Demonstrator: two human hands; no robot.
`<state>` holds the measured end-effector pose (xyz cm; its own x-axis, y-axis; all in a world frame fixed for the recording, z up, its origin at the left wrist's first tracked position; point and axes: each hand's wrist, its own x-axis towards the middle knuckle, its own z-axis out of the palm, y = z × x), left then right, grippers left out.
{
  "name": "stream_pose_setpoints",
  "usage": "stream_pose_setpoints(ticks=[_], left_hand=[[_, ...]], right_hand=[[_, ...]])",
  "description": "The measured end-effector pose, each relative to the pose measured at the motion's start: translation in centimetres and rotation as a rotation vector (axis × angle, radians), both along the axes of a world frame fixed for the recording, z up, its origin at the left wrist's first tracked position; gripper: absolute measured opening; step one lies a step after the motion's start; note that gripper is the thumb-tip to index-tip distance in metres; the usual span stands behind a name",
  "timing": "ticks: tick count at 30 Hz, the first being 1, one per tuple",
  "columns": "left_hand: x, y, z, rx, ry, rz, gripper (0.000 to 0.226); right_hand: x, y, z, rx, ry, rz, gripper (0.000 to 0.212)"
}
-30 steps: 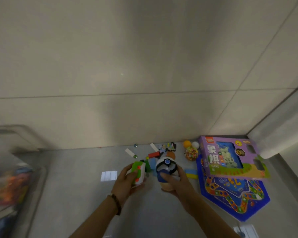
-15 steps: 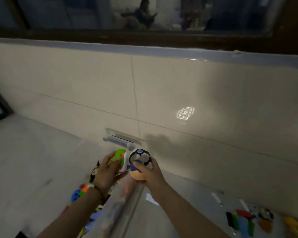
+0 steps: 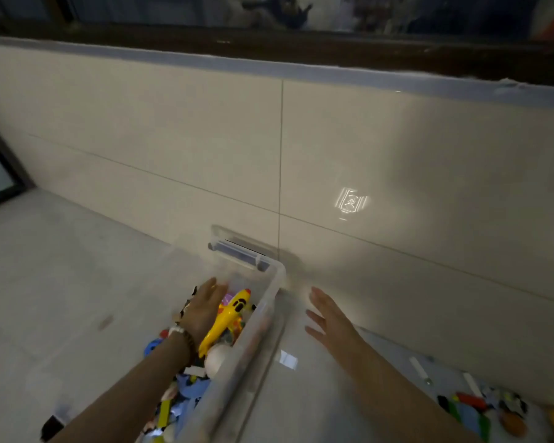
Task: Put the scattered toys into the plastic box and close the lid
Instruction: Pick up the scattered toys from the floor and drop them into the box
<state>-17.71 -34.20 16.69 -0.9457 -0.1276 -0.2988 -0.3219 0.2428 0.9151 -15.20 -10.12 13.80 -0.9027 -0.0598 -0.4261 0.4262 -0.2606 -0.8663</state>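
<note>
The see-through plastic box (image 3: 269,298) sits on the pale grey floor (image 3: 61,282), with its far end up against the cream tiled wall (image 3: 173,139). It is open on top and full of mixed toys. A yellow plastic toy plane (image 3: 229,314) lies on top of the pile inside the box, and a white ball (image 3: 216,358) sits just beside the plane's tail.

The left hand (image 3: 205,306) is over the box, next to the plane. Its fingers are straight and close together, and it holds nothing. A brown bead bracelet (image 3: 183,340) is on that wrist.

The right hand (image 3: 330,318) is outside the box, just to its right, above the floor. Its fingers are straight and spread, and it is empty too.

More small bright toys (image 3: 480,410) lie on the floor well to the right of the box. A small patch of light (image 3: 351,202) glows on the wall, up and to the right of the box.
</note>
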Motion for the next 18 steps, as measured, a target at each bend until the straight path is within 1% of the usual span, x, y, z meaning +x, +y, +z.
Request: stream_pose_setpoints(ticks=[2, 5, 7, 9, 10, 11, 13, 15, 17, 18], left_hand=[[-0.2, 4.0, 0.4, 0.031, 0.031, -0.087, 0.052], [0.6, 10.4, -1.0, 0.029, 0.057, -0.213, 0.048], [1.9, 15.0, -2.5, -0.023, 0.008, -0.360, 0.052], [3.3, 19.0, -3.9, -0.042, -0.076, -0.465, 0.059], [3.9, 20.8, -4.7, -0.050, -0.119, -0.488, 0.062], [4.5, 22.4, -5.7, -0.060, -0.160, -0.506, 0.063], [5.6, 25.1, -7.8, -0.068, -0.211, -0.514, 0.062], [6.6, 27.1, -9.8, -0.083, -0.245, -0.515, 0.059], [7.3, 28.9, -12.1, -0.099, -0.276, -0.511, 0.057], [7.6, 29.7, -13.1, -0.097, -0.293, -0.504, 0.056]], right_hand=[[1.7, 4.2, -1.5, 0.055, 0.016, -0.048, 0.023], [5.0, 10.3, -3.9, 0.223, -0.016, -0.116, 0.032], [7.6, 14.1, -6.0, 0.300, -0.041, -0.200, 0.035], [10.0, 17.1, -7.3, 0.288, -0.148, -0.248, 0.029], [11.1, 18.5, -8.1, 0.312, -0.212, -0.283, 0.028], [12.1, 19.7, -8.8, 0.280, -0.275, -0.342, 0.030], [13.8, 21.6, -9.7, 0.206, -0.328, -0.402, 0.033], [15.0, 23.5, -10.9, 0.335, -0.280, -0.380, 0.040], [16.0, 25.5, -12.8, 0.390, -0.321, -0.443, 0.047], [16.2, 26.1, -13.3, 0.453, -0.334, -0.462, 0.048]])
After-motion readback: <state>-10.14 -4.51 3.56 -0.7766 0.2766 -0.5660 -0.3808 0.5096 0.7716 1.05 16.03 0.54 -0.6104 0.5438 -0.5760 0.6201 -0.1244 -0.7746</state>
